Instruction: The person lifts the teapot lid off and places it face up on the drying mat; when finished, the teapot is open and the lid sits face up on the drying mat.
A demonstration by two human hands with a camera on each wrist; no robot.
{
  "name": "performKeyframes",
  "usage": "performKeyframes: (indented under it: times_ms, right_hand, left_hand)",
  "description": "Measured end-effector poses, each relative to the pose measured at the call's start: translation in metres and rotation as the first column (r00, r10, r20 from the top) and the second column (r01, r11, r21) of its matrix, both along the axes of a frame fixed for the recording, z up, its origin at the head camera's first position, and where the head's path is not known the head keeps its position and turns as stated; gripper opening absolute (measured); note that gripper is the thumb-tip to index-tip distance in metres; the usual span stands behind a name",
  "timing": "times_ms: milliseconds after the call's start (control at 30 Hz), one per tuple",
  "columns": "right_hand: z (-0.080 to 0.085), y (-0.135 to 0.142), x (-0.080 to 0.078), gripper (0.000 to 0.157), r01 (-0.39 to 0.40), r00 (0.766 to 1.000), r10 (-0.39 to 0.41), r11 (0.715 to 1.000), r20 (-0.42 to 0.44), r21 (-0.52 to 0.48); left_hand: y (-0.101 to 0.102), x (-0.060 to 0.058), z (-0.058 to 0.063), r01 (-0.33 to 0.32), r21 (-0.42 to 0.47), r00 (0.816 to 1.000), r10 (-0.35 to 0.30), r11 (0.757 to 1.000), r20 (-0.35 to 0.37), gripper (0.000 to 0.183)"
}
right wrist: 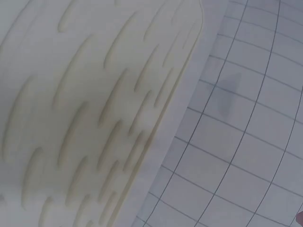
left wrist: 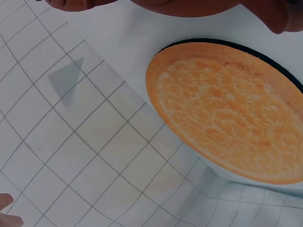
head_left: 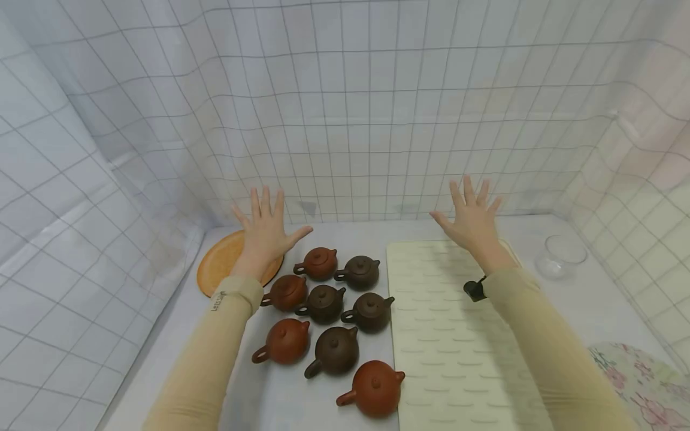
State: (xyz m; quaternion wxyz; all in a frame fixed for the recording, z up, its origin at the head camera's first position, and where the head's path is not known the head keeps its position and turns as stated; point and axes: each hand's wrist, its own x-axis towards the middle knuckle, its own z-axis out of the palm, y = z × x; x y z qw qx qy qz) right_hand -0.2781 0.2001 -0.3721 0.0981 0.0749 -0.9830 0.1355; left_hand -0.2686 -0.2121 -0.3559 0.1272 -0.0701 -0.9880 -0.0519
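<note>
Both hands are raised with fingers spread and nothing in them. In the head view my left hand (head_left: 264,233) hovers over the round orange-brown mat (head_left: 221,263), partly covering it. My right hand (head_left: 474,221) is above the far end of a cream ridged mat (head_left: 431,335). Between the arms stand several small clay teapots, some reddish, such as the front one (head_left: 376,389), others dark brown, like this one (head_left: 336,350). Their handles point left and spouts right. The left wrist view shows the round mat (left wrist: 232,109) close up; the right wrist view shows the ridged mat (right wrist: 71,118).
A clear glass bowl (head_left: 560,257) stands at the right. Nearer on that side lies a flower-patterned round piece (head_left: 641,389). A small black object (head_left: 474,291) shows beside the right sleeve. Grid-patterned white cloth (head_left: 377,120) rises behind and on both sides.
</note>
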Motion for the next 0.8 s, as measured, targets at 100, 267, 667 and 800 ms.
performKeyframes:
  times_ms: [100, 267, 667, 800]
  right_hand:
    - [-0.001, -0.01, -0.001, 0.084, -0.018, 1.0, 0.018, 1.0, -0.003, -0.004]
    - [-0.003, -0.029, 0.002, 0.083, -0.053, 0.998, 0.053, 0.999, -0.016, -0.011]
    - [-0.02, -0.082, 0.021, 0.071, -0.298, 0.954, 0.297, 0.954, -0.037, -0.035]
    - [-0.031, -0.095, 0.025, 0.065, -0.369, 0.93, 0.367, 0.927, -0.03, -0.072]
  left_hand:
    - [0.0, -0.001, 0.0, 0.011, 0.002, 1.0, -0.011, 1.0, 0.013, 0.107]
    - [0.0, 0.002, 0.0, 0.049, -0.008, 0.998, -0.049, 0.999, 0.028, 0.107]
    - [0.013, 0.02, -0.008, 0.229, 0.041, 0.965, -0.232, 0.973, 0.121, 0.095]
    - [0.021, 0.024, -0.019, 0.305, 0.063, 0.944, -0.31, 0.95, 0.112, 0.086]
